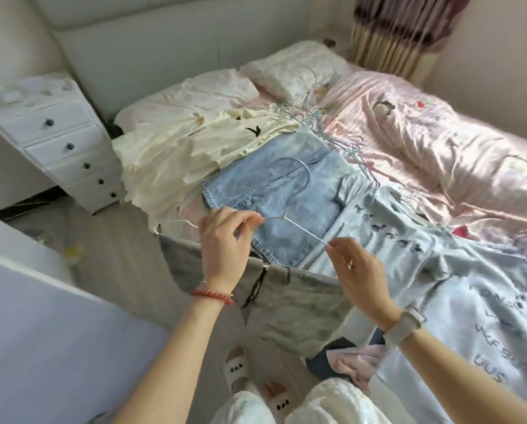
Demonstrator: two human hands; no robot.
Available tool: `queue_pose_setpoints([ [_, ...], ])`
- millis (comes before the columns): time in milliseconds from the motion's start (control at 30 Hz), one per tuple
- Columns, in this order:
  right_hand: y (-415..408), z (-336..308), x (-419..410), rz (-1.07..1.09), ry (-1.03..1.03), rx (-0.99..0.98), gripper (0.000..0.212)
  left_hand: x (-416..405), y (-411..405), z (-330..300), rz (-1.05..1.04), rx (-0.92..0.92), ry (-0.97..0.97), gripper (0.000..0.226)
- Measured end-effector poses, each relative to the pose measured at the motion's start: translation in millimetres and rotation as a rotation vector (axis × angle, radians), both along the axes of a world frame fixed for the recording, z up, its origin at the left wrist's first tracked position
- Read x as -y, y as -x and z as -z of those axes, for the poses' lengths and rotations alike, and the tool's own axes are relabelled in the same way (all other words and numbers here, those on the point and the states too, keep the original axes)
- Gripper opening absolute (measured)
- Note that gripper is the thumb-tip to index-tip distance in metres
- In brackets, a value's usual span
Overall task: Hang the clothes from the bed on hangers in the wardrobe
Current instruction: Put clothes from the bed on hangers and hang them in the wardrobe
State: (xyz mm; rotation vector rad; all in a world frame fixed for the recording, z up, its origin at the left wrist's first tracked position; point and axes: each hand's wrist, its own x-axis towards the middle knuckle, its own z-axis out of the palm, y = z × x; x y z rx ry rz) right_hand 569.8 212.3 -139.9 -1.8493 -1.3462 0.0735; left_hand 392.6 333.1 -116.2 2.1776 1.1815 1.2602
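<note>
The hanger's (pixel 286 206) lower bar lies hidden under the grey garment (pixel 286 301) draped over it. The heap of wire hangers (pixel 326 123) (near the pillows) blurs past counting; the light-blue printed garment (pixel 470 301) runs off frame.

Two bare forearms are reaching up from the bottom of the frame, sleeveless as far as they show. The left hand (pixel 225 243), at centre, is wearing a red beaded bracelet (pixel 212 295) with a thinner chain just above it on the wrist. The right hand (pixel 361 275), right of centre, is wearing a pale smartwatch (pixel 404 325) on a light strap. At the bottom edge, white trousers (pixel 332 403) and white slippers (pixel 237 370) with dark dots are showing.
</note>
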Motion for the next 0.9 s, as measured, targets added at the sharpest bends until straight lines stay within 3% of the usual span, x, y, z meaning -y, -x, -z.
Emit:
queue_pose_setpoints([
  [100, -1, -20, -32, 0.134, -0.098, 0.002, 0.005, -40, -17, -22, 0.011, 0.048, -0.062, 0.007],
  [233, 1, -44, -76, 0.284, -0.206, 0.021, 0.005, -86, -31, -45, 0.046, 0.116, -0.033, 0.010],
  [500, -55, -99, -168, 0.436, -0.349, -0.272, 0.009, -168, -103, -100, -0.083, 0.137, -0.197, 0.017],
  [567, -83, -103, -186, 0.467, -0.373, -0.286, 0.012, -184, -133, -102, -0.077, 0.036, -0.203, 0.023],
  [700, -158, -89, -225, 0.544, -0.320, -0.301, 0.017, -212, -190, -65, 0.064, -0.252, -0.072, 0.062],
  [900, -279, -15, -295, 0.728, -0.092, -0.364, 0.022, -255, -256, 44, 0.187, -0.742, 0.218, 0.068],
])
